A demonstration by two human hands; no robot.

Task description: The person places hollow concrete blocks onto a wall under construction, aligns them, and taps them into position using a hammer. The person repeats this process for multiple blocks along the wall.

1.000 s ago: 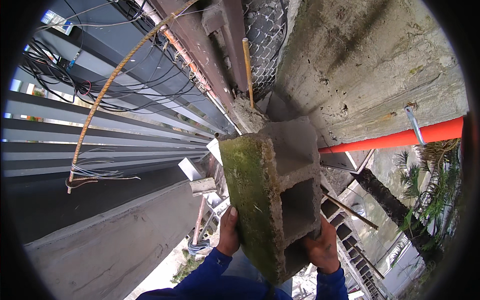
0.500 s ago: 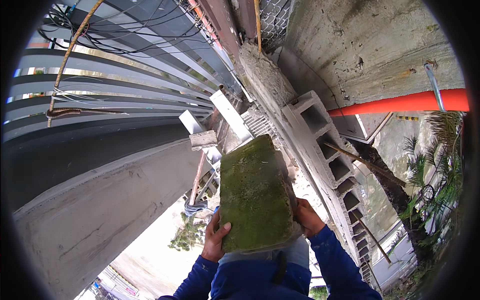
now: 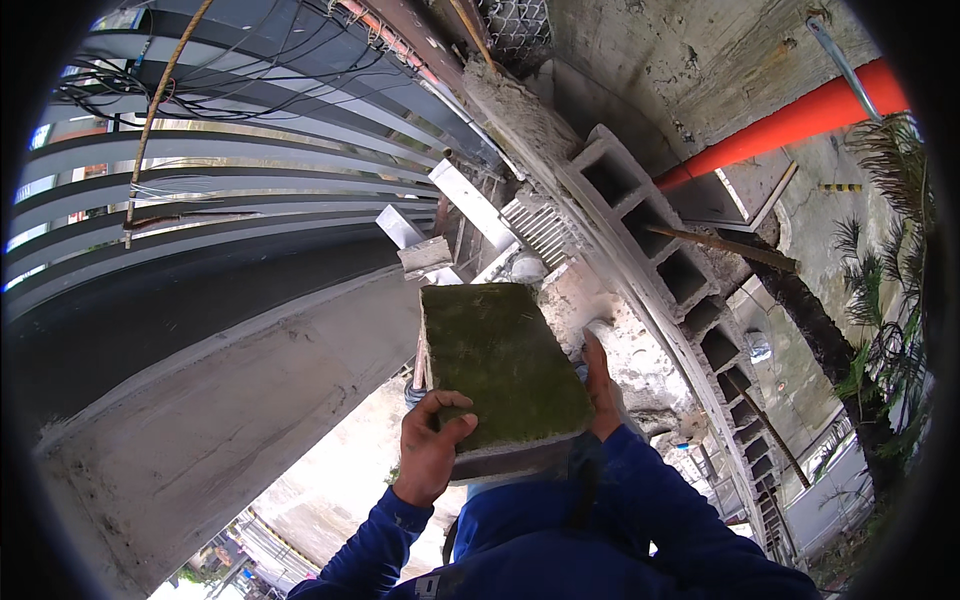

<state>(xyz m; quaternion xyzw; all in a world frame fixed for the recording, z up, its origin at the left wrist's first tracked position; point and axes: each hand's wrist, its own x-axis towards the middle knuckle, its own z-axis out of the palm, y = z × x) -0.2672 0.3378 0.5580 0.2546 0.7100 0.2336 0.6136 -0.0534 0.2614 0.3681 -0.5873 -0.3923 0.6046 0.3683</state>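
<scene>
A mossy green concrete block (image 3: 505, 370) is held up in front of my body, its broad face turned upward. My left hand (image 3: 428, 447) grips its near left corner, with the thumb over the top face and the fingers curled at the edge. Against the block's right side lies my right hand (image 3: 600, 388), fingers pointing away from me; part of its palm is hidden. The block's underside is out of sight.
To the right runs a wall topped with hollow blocks (image 3: 645, 225), with a rusty rebar (image 3: 725, 247) sticking out. Grey fence slats (image 3: 240, 150) and tangled black cables (image 3: 150, 85) stand at left, above a concrete beam (image 3: 230, 390). White boards (image 3: 470, 203) lie beyond the block.
The block has come nearer my body and tilted, showing its near side. My right hand has straightened along its side. The view has turned slightly.
</scene>
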